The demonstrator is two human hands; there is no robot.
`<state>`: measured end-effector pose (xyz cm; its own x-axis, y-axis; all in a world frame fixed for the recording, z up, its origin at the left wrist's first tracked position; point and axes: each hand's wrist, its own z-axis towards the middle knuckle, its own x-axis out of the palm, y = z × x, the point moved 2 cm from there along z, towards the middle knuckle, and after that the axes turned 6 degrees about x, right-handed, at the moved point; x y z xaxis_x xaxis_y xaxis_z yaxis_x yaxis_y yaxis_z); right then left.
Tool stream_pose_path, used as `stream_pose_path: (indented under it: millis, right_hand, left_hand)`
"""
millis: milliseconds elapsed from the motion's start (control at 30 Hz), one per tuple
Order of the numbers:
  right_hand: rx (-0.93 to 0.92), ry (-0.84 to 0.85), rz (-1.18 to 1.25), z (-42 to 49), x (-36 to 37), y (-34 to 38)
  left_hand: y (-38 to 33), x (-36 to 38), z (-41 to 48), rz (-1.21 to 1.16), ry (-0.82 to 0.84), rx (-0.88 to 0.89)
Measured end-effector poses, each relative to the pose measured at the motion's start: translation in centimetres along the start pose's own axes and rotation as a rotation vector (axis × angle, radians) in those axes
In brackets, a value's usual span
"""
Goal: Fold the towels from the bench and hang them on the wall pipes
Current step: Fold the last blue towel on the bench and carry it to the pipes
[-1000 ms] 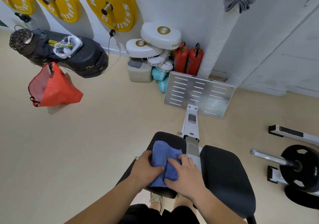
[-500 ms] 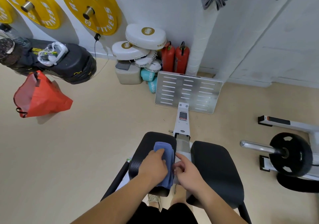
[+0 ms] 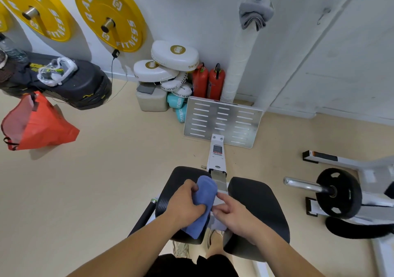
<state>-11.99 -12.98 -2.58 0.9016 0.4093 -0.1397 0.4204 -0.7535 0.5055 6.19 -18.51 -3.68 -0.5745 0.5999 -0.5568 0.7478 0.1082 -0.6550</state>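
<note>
A folded blue towel [image 3: 204, 200] lies on the left black pad of the bench [image 3: 258, 204]. My left hand [image 3: 185, 205] grips the towel from its left side, thumb and fingers curled round it. My right hand [image 3: 233, 213] sits just right of the towel with fingers loosely bent, its fingertips at the towel's edge over the gap between the pads. A grey towel [image 3: 254, 14] hangs folded over the white wrapped wall pipe [image 3: 241, 63] at the top.
A slotted metal footplate [image 3: 222, 121] stands beyond the bench. Red extinguishers [image 3: 207, 82], white pads [image 3: 172, 63] and a teal roll sit by the wall. A barbell with a black plate [image 3: 338, 192] lies to the right. An orange bag [image 3: 36, 125] hangs at left below yellow plates [image 3: 109, 14].
My right hand came off the towel and moved right. My left hand now grips the folded towel alone. The camera tilted slightly.
</note>
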Motion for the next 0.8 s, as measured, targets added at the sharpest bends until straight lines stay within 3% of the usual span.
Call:
stream_pose_path:
  millis: [100, 233, 400, 500, 633, 800]
  right_hand:
    - [-0.147, -0.185, -0.06, -2.8, -0.4, 1.3]
    - [-0.406, -0.298, -0.404, -7.7, -0.5, 2.9]
    - [-0.559, -0.369, -0.594, -12.6, -0.3, 4.4]
    - [-0.516, -0.386, -0.388, -13.9, -0.2, 3.9]
    - [-0.485, -0.343, -0.075, -15.0, 1.0, 1.5]
    - [-0.431, -0.357, 0.196, -16.1, 2.9, -0.2]
  left_hand:
    - [-1.5, -2.3, -2.6, 0.055, 0.043, 0.247]
    - [-3.9, -4.9, -6.5, 0.25, 0.024, 0.532]
    - [-6.7, -6.9, -11.5, 0.374, -0.033, 0.691]
    - [-6.8, -7.6, -13.7, 0.274, -0.093, 0.603]
    - [-5.1, -7.6, -15.9, -0.002, -0.013, 0.368]
    - [-3.6, -7.8, -18.3, -0.259, 0.03, 0.283]
